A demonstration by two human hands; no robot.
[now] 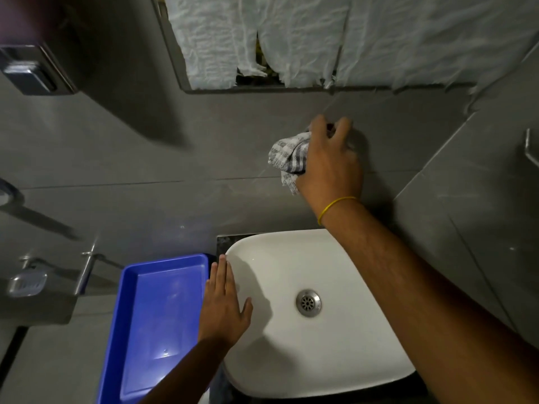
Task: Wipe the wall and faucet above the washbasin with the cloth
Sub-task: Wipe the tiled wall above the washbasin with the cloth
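Hanging on the grey tiled wall (145, 147) at far left are a metal dispenser (32, 71) up high and a steel soap dish (27, 282) lower down, both partly in shadow. Just right of the soap dish a blue tray (131, 354) lies empty, its long right edge just beside the white washbasin (344, 339). The left hand (224, 307) rests flat on the washbasin's left rim, fingers spread and straight, gripping nothing; its little-finger side sits next to the tray's edge. A round metal drain (308, 303) shows in the middle of the bowl. Above, a mirror frame (262, 90) is covered with crumpled white paper (291, 39), torn at the bottom edge. Further right, the right hand (331, 161) reaches up over the washbasin and presses a bunched grey-and-white checked cloth (287, 156) against the wall below the mirror; its grip is closed around the cloth, with most of the fabric sticking out to the left of the palm. A yellow band (335, 207) circles that wrist. The faucet is hidden behind the hand, if it is there at all. At the far right edge a metal bracket (529, 150) is fixed to the side wall.
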